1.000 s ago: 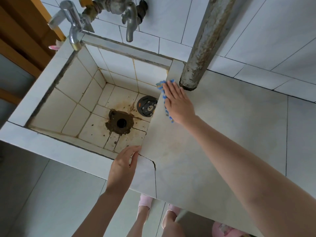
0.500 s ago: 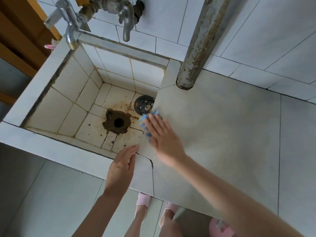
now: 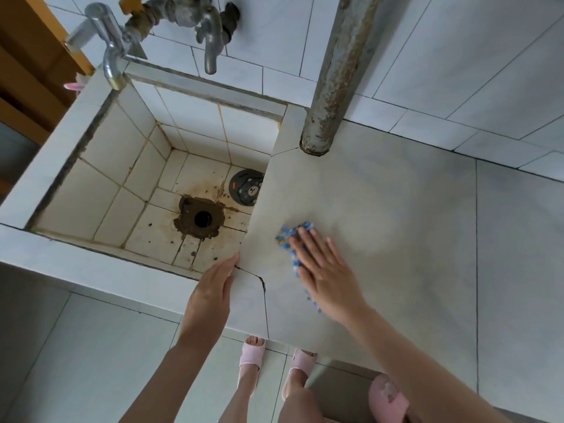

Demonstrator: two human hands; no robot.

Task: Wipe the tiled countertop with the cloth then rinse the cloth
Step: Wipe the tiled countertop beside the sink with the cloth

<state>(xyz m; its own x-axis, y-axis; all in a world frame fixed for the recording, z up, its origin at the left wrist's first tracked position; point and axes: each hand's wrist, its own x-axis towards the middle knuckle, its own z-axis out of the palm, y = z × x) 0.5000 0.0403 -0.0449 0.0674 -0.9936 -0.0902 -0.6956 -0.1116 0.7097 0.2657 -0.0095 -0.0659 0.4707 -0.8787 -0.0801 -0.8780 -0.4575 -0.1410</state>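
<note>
cloth (image 3: 287, 237) on table (image 3: 396, 203) under right grip (image 3: 328, 276) | sink (image 3: 58, 148) left of table | left grip (image 3: 210, 297) on table's near-left edge

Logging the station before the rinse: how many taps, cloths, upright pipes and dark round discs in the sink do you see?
Taps: 2
Cloth: 1
Upright pipe: 1
Dark round disc: 1
Total: 5

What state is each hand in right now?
Left hand: open, fingers straight, resting on the countertop edge by the sink.
Right hand: open, flat, pressing the cloth onto the countertop.
</note>
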